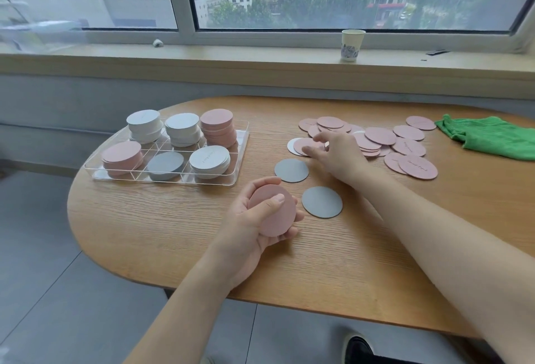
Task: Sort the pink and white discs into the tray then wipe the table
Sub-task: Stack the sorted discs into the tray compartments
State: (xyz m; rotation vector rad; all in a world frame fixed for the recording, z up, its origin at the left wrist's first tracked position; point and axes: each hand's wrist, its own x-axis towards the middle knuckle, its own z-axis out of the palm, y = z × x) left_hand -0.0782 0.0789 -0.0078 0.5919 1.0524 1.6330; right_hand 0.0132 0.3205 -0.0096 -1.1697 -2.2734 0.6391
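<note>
My left hand [254, 219] grips a stack of pink discs [275, 213] above the near part of the wooden table [173, 233]. My right hand [333, 155] reaches over the left edge of a loose pile of pink discs [379, 143], its fingertips pinching a pink disc [302, 146] that lies over a white one. Two grey-white discs [291, 170] [322, 201] lie flat between my hands. A clear compartment tray [240, 158] at the left holds stacks of white discs [144, 125] and pink discs [217, 127].
A green cloth [486, 135] lies bunched at the table's right end. A paper cup [351, 44] stands on the window sill behind. The table's rounded left edge is close to the tray. A dark shoe [357, 349] shows below the table's near edge.
</note>
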